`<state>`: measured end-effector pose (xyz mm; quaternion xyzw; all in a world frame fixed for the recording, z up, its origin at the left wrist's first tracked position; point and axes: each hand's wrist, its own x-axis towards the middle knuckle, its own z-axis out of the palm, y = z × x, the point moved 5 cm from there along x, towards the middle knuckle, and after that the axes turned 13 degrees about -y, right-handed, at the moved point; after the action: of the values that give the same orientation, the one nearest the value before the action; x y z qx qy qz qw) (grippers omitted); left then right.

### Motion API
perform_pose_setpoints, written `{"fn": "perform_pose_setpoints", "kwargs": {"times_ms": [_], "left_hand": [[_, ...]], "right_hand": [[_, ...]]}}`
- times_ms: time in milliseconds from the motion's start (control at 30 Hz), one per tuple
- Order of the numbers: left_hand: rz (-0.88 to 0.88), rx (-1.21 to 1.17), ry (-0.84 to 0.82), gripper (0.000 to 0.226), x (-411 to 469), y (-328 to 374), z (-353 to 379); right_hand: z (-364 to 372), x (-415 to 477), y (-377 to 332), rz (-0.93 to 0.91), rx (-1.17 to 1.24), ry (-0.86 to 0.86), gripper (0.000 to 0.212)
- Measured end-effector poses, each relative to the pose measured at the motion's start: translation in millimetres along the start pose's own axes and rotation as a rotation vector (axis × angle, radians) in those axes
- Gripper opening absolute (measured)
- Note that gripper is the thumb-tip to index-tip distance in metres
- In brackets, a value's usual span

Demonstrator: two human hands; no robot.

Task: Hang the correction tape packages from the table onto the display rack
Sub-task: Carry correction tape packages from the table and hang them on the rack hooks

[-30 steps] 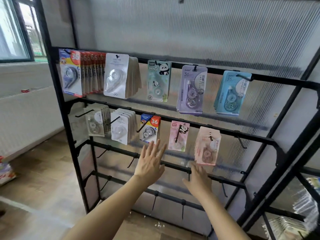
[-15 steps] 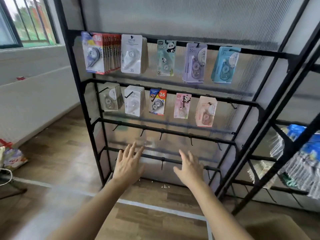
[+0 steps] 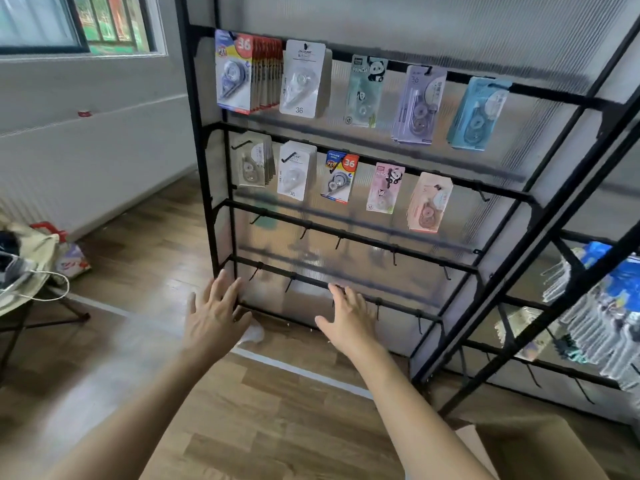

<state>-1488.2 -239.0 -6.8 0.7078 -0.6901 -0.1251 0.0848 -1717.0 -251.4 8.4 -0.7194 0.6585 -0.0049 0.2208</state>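
Correction tape packages (image 3: 299, 79) hang in ten bunches across the top two rows of the display rack (image 3: 363, 239). The hooks (image 3: 339, 242) on the two lower rows are bare, so more hanging probably remains. No desk or loose packages are in view. The left hand (image 3: 214, 317) and right hand (image 3: 349, 322) are empty, fingers spread loosely before the lowest bars.

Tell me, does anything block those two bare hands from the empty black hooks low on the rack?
Nothing visible does. The left hand and right hand are open and empty before the bottom rail of the black metal display rack, whose lower thin black hooks hang bare. Correction tape packages hang on the upper two rails.
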Motion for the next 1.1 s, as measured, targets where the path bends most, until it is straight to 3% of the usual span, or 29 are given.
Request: {"fn": "perform_pose_setpoints", "kwargs": {"times_ms": [233, 433, 733, 1100], "left_hand": [[-0.187, -0.079, 0.082, 0.064, -65.6, -49.5, -8.8], [-0.388, -0.063, 0.088, 0.063, -132.6, -137.5, -22.6], [-0.64, -0.091, 0.204, 0.067, -231.5, -337.5, -98.5], [-0.982, -0.141, 0.303, 0.065, -369.8, -548.0, -152.0]], "right_hand": [[43.5, -6.4, -48.9, -0.128, -0.018, -0.166, 0.07], [98.6, -19.6, -145.9, -0.279, -0.094, -0.301, 0.068], [169.8, -38.9, -369.4, -0.535, -0.178, -0.324, 0.066], [289.1, -90.9, -635.3, -0.8, -0.268, -0.491, 0.069]]}}
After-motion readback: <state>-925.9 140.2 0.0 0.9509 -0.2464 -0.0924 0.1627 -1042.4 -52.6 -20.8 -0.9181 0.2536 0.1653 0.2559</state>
